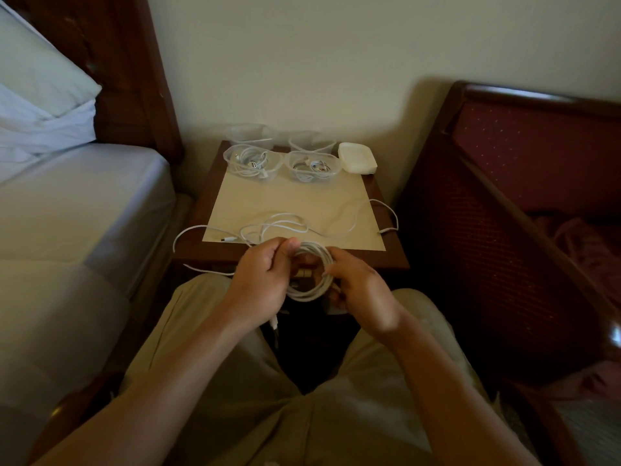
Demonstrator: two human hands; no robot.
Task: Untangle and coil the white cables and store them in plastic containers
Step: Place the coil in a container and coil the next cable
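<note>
Both hands hold one coil of white cable [311,274] at the centre of the frame, just in front of the near edge of the nightstand [391,253]. The left hand [263,284] is closed on the left arc of the coil, thumb and fingers pinched over the top strands. The right hand [361,290] is closed on the right arc, fingertips pressing the loops together. The coil stands between the two grips as a ring of several turns.

Risks from this position:
- If either pinch loosens, the turns are likely to spring apart, and the coil would need rewinding.
- A connector end [274,322] hangs below the left hand; it may catch on the trousers or pull a turn loose.
- Loose cable [285,227] lies tangled on the cream mat [295,196] just above the hands, with strands trailing over the left and right table edges. Whether it joins the held coil cannot be determined. If it does, pulling could tighten the tangle.

In the upper centre of the frame, two filled containers [253,163] sit in front of two empty containers [312,141]. A stack of lids [357,158] sits to their right.
</note>
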